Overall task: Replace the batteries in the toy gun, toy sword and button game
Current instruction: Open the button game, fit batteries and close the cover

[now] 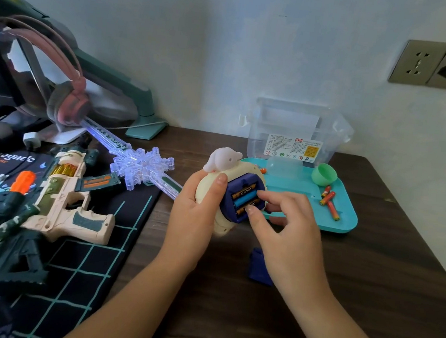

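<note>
My left hand [193,215] grips the cream button game [211,192], tilted so its blue battery bay [243,198] faces me. Three batteries lie in the bay, two dark gold ones around a blue one. My right hand [284,230] has thumb and fingertips pressing on those batteries. The bay's blue cover [259,267] lies on the table under my right wrist. The toy gun [70,199] rests on the dark mat at left. The clear snowflake toy sword [142,164] glows beside it.
A teal tray [340,222] behind the game holds three orange batteries [329,202], a green capsule half [324,174] and a clear capsule half. A clear plastic box [297,132] stands against the wall. Pink headphones [66,103] and a monitor arm are at far left.
</note>
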Demonstrator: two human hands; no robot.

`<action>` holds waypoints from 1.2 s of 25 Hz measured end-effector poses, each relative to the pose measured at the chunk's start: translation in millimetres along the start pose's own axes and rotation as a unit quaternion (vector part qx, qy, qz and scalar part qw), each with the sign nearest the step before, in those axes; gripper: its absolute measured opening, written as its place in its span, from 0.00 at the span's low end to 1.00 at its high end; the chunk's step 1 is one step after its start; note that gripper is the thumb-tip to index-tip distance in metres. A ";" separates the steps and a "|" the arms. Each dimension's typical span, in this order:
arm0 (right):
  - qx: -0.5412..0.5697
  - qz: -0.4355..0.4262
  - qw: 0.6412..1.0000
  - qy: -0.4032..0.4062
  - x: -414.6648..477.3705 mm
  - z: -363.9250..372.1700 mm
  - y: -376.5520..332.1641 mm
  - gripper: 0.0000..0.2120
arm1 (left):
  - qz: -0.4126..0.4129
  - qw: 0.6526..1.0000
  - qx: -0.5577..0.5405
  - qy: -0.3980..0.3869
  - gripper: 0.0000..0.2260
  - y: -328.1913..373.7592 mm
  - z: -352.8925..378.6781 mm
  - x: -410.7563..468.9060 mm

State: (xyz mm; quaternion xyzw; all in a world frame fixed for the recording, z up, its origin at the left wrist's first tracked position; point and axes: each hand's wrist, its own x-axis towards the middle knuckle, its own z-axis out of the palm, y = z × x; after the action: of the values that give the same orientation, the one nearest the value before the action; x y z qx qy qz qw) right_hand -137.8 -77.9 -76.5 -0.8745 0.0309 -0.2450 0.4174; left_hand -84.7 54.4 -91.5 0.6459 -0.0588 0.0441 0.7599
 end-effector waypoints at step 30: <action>0.159 0.160 0.974 -0.010 -10.9 12.9 -2.7 0.06 | 0.034 0.996 0.033 0.074 0.11 -11.4 3.5 2.0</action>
State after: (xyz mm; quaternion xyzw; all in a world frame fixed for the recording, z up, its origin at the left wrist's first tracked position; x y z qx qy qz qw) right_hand -141.9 -64.1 -85.8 -0.7829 0.1271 -0.1684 0.5852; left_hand -81.2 49.1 -101.8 0.6633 -0.0227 0.1196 0.7383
